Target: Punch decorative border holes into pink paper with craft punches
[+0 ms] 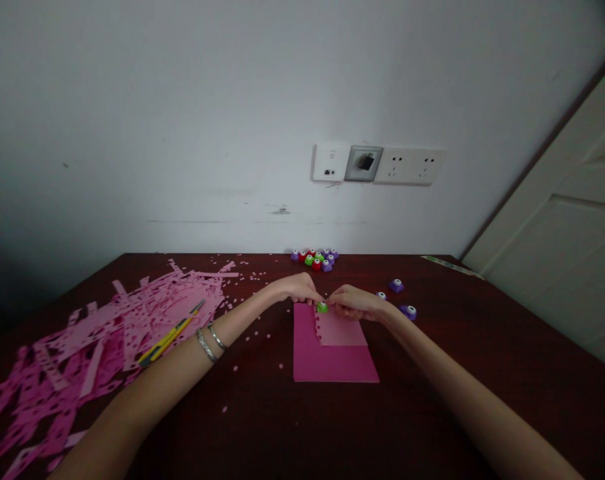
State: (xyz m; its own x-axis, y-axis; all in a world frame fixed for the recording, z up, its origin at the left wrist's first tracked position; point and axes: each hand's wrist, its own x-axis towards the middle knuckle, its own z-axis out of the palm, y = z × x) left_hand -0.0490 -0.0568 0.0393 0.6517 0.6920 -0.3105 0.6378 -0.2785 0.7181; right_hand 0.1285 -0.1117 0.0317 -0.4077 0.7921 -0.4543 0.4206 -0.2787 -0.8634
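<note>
A small green craft punch (322, 307) with a white button sits between my two hands, at the top left corner of a light pink paper (341, 331). Punched notches run down that sheet's left edge. Beneath it lies a darker pink stack of paper (332, 365). My left hand (302, 288), closed, has its fingertips against the punch's left side. My right hand (355, 302) is curled closed over the light sheet's top edge, fingertips close to the punch; its hold is partly hidden.
Several coloured punches (317, 265) cluster by the wall, and purple punches (408, 312) lie right of my right hand. Cut pink strips (97, 333) cover the table's left, with a yellow utility knife (170, 335) on them. Tiny paper bits are scattered around. Wall sockets (410, 166) are above.
</note>
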